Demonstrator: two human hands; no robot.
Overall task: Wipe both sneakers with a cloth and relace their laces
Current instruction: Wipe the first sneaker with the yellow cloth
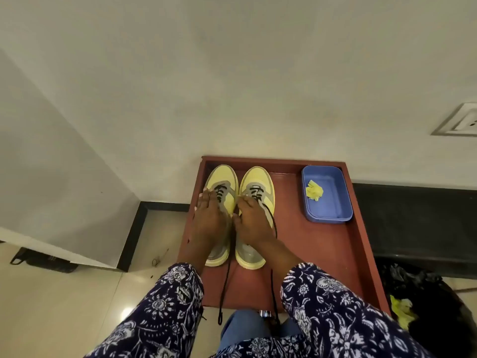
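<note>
Plainly the sneakers (240, 202) sit side by side at the tray's (361, 241) far-left corner. Their laces (225, 280) are thin and limp — best pinched near the tips. Left hand (209, 215) lies flat on one shoe; right hand (251, 223) pinches lace. Cloth (314, 190) rests in the tub (326, 213).

The two yellow sneakers (240, 202) stand side by side against the left wall of the red tray (322, 254), toes near the far rim and the wall behind, so there is little room to reach in from the left or past the toes. A blue tub (326, 195) fills the tray's far right corner, while the tray floor between it and the sneakers lies open, as does the near right part. Black laces (224, 288) trail across the near floor and over the front rim.
</note>
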